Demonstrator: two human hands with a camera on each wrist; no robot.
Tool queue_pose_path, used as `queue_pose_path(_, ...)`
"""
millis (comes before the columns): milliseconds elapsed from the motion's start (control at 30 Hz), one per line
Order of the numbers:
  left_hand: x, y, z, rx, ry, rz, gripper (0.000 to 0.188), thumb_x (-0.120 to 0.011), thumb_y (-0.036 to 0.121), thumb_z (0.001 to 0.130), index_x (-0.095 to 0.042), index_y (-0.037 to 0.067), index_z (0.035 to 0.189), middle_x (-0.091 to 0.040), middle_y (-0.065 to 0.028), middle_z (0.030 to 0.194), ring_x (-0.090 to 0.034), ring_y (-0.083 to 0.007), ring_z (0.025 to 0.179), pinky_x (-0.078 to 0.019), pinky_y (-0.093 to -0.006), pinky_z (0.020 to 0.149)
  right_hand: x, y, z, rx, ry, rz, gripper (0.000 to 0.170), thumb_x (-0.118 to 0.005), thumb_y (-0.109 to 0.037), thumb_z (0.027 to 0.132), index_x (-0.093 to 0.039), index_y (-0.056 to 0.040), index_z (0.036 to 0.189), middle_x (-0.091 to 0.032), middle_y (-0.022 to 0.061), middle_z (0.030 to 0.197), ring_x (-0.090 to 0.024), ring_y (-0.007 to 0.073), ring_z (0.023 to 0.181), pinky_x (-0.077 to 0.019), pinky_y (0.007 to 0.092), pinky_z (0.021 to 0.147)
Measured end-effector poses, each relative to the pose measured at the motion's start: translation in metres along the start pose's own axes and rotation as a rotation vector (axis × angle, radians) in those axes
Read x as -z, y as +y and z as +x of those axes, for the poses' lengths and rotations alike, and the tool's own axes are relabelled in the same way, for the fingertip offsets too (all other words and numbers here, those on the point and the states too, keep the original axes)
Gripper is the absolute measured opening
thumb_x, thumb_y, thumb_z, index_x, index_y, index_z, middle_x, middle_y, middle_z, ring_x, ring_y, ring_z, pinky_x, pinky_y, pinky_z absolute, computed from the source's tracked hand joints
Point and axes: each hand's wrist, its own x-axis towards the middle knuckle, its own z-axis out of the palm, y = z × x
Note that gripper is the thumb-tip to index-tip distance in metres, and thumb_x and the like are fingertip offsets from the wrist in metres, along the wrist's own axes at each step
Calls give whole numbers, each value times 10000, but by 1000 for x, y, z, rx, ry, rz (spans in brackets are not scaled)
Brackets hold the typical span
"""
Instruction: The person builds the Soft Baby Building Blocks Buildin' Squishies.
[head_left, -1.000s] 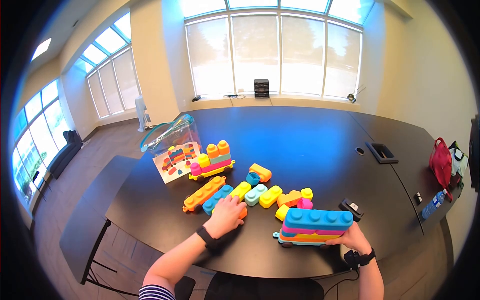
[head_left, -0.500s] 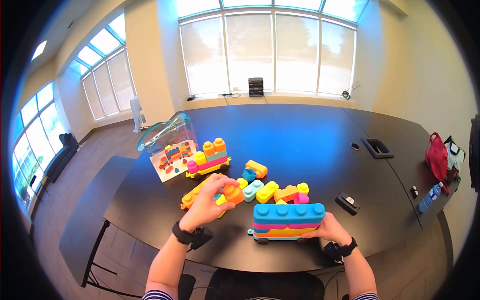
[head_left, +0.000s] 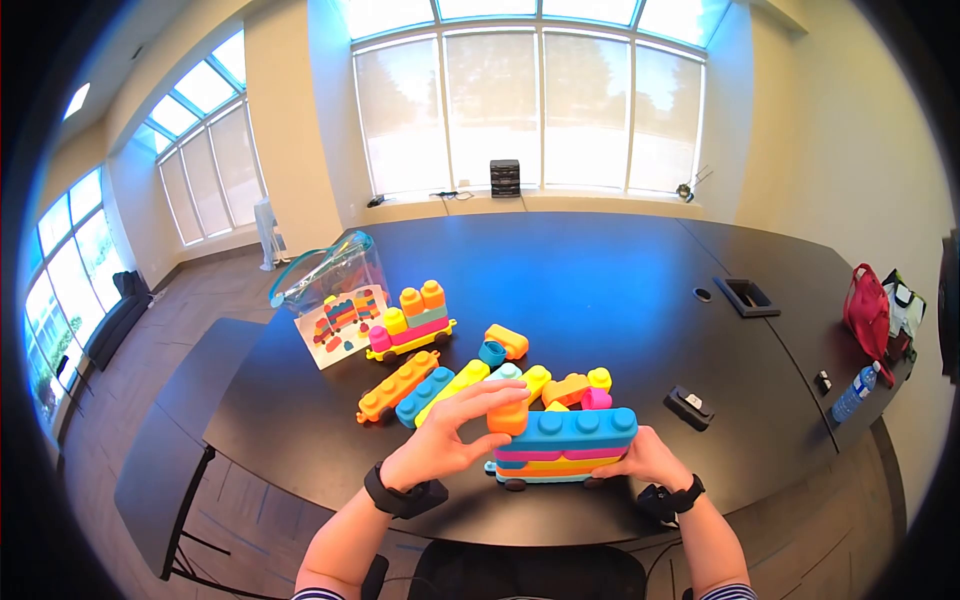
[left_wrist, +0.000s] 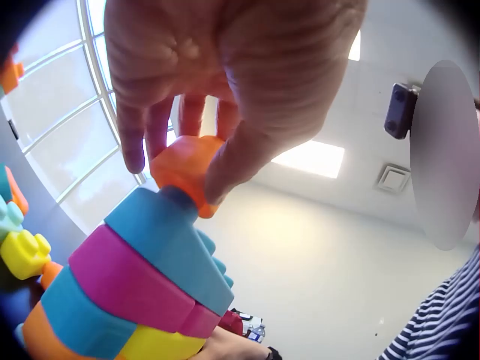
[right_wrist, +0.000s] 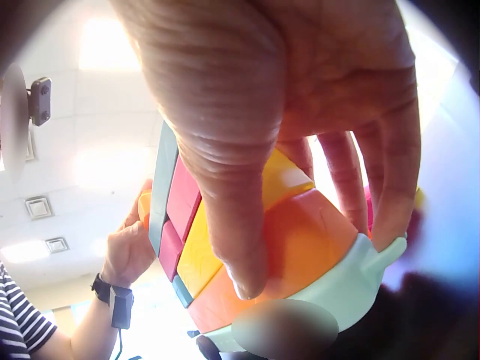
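Pinching an orange block [head_left: 508,418], left grip [head_left: 440,438] parted block-wide; right grip [head_left: 650,458] clasps wagon [head_left: 568,456].

From my feed I count 3 wheeled block cars [head_left: 412,337], 1 picture card [head_left: 330,345], 1 clear pouch [head_left: 345,268], 1 water bottle [head_left: 855,393], 1 red bag [head_left: 866,310]; loose blocks [head_left: 425,396] overlap, no exact total.

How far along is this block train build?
The pink-and-yellow wagon looks done, stacked with blocks. In hand: the left hand pinches an orange block at one end of the blue-topped wagon; the right hand grips its other end. Apparently left: seating that block, filling the bare orange wagon base, perhaps using the loose blocks.
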Motion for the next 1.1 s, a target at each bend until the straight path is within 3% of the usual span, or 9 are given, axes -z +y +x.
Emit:
queue_pose_path(167,-11,-11,-3,-40,-27,31,699,-897,10,805,-654,82,1456,-656,-128,1480,-615,-328,1384,-503,-422,1156,-2,5,1,7,11,4,611,-962,-292,701,-725,-61,1214,-793,126,1090,-751,335,1011,-574,421,920)
queue_pose_path(567,-27,-20,-16,-34,94,137,757,-937,71,778,-645,98,1476,-667,-135,1475,-619,-332,1389,-503,-414,1161,1,4,-2,-4,24,-24,623,-966,-294,694,-723,-59,1219,-788,138,1095,-748,346,1025,-573,427,930)
queue_pose_path(800,-18,-17,34,-107,50,91,632,-864,184,904,-635,74,1482,-630,-153,1518,-622,-323,1378,-490,-404,1145,31,15,-30,-66,104,-58,662,-987,-274,674,-724,-55,1240,-791,132,1136,-751,318,1057,-573,413,956)
queue_pose_path(867,-24,-33,60,41,86,78,640,-841,128,915,-603,76,1507,-644,-159,1486,-618,-333,1371,-478,-412,1156,48,21,-48,-98,142,-45,666,-994,-252,665,-726,-56,1243,-795,120,1158,-755,292,1077,-574,402,964)
queue_pose_path(900,-28,-42,72,85,50,122,675,-843,216,915,-578,78,1520,-619,-190,1492,-582,-362,1399,-464,-435,1172,54,20,-57,-114,186,29,649,-1005,-187,662,-736,-40,1234,-805,105,1160,-763,249,1085,-583,388,976)
queue_pose_path(1000,-70,-100,101,53,-97,397,790,-881,393,864,-567,95,1525,-582,-210,1522,-534,-391,1440,-445,-469,1192,72,38,-85,-198,289,82,635,-1011,-131,660,-742,-22,1225,-814,101,1134,-773,234,1067,-597,382,979)
queue_pose_path(1067,-108,-127,118,175,-272,504,928,-900,507,803,-524,136,1565,-513,-218,1586,-462,-430,1492,-403,-569,1213,78,37,-98,-230,362,15,628,-1013,-105,654,-747,-14,1216,-818,107,1119,-782,234,1051,-610,382,965)
queue_pose_path(1100,-121,-122,125,240,-373,545,992,-914,509,782,-467,183,1606,-456,-203,1636,-421,-443,1518,-366,-673,1202,80,36,-103,-240,392,-1,628,-1012,-105,653,-747,-15,1216,-819,107,1120,-782,235,1054,-612,383,961)
